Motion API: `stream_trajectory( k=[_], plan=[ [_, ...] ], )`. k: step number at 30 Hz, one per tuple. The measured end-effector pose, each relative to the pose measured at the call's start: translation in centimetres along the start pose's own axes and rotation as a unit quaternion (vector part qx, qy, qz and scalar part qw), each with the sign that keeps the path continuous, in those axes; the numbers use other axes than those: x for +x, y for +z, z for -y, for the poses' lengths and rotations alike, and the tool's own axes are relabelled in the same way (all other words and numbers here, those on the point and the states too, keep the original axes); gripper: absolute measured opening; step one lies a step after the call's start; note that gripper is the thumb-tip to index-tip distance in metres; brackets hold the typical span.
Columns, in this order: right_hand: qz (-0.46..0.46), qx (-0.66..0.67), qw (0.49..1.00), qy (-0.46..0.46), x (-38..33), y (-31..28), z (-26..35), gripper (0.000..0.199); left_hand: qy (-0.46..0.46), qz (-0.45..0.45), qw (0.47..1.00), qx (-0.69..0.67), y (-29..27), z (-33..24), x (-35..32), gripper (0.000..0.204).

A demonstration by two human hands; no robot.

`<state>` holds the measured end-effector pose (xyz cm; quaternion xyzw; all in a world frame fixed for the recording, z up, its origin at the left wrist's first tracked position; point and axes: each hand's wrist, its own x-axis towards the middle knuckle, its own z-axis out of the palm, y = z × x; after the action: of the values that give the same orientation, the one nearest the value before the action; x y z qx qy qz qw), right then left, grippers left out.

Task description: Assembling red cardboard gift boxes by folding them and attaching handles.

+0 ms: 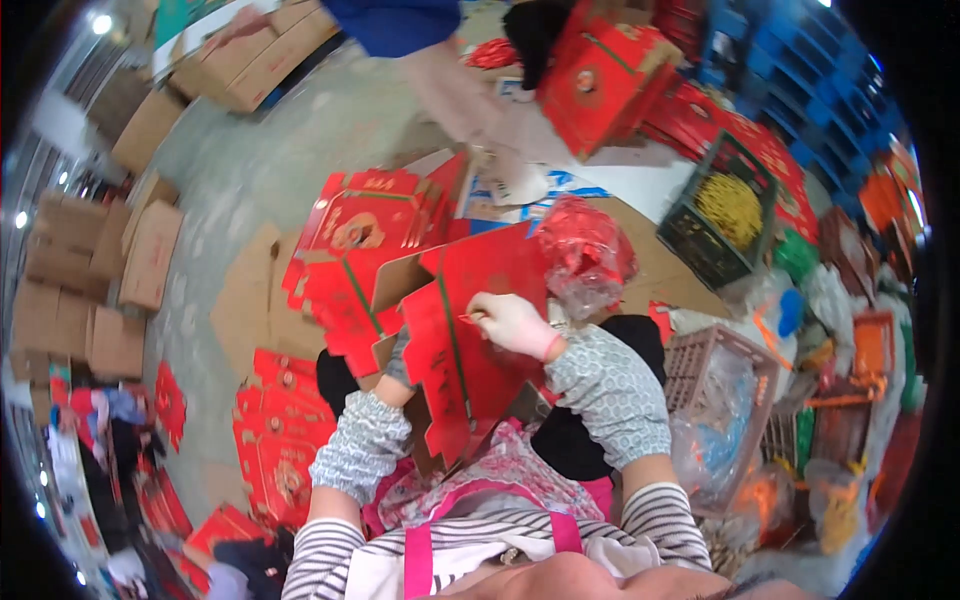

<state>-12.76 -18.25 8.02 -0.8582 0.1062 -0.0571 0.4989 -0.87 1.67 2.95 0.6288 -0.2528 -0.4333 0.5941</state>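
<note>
A partly folded red cardboard box with a dark green stripe and stepped edges stands tilted in my lap. At its left side my left hand, in a grey glove, grips the cardboard; the flaps hide most of its fingers. Over the box's red face is my right hand in a white glove, thumb and fingertips pinched together. A small red strip shows at those fingertips. Just beyond the box lie more red cardboard pieces and a bundle of red items in clear plastic.
Flat red box blanks lie on the floor at left. On the right are a dark crate of yellow cord-like pieces and a pinkish crate with plastic bags. Brown cartons are stacked far left. Another person's sleeve reaches in at the top.
</note>
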Motion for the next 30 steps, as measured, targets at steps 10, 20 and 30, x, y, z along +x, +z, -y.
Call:
stream_trajectory(
  k=[10,20,30],
  plan=[
    [0.016,-0.033,0.999,-0.001,-0.1,1.0,-0.1,0.019,0.211,-0.055,0.878,0.427,-0.1,-0.6,-0.4,0.03],
    [0.009,0.279,0.958,0.061,-0.8,-2.2,0.8,0.019,0.217,-0.076,0.966,0.116,-0.3,1.9,-1.9,0.031],
    [-0.264,0.63,0.696,-0.222,-11.6,-13.7,3.5,0.028,0.027,-0.11,0.974,-0.195,-2.4,5.6,-4.0,0.029]
  ],
)
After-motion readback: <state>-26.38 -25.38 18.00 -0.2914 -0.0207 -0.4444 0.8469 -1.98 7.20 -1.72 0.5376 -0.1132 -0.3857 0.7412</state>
